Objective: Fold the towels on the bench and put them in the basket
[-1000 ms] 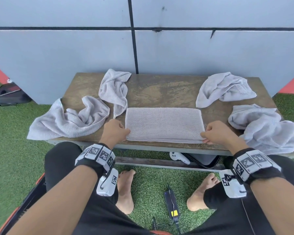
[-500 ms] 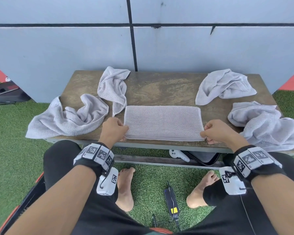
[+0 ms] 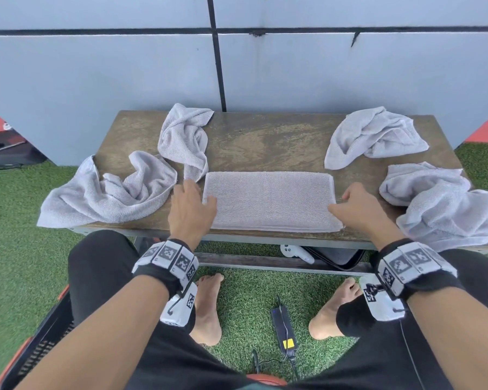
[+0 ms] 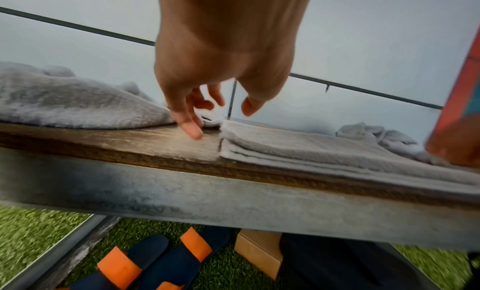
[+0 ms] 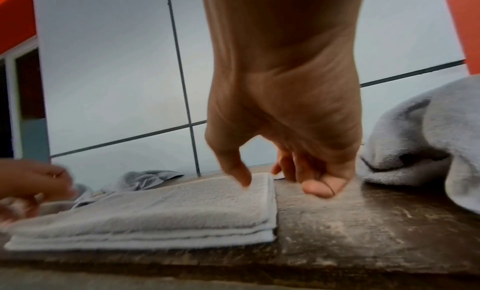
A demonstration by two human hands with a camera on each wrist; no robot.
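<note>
While the folded towel (image 3: 269, 201) lies at the bench (image 3: 265, 142) front edge, left hand (image 3: 190, 209) and right hand (image 3: 358, 209) flank its ends, fingers loose, gripping nothing.

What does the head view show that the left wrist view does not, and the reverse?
Only the head view: the person's bare feet, a black charger on the grass and the basket at lower left. Only the left wrist view: orange-strapped slippers and a cardboard box under the bench. Both: the folded towel, crumpled towels and the left hand with relaxed fingers.
</note>
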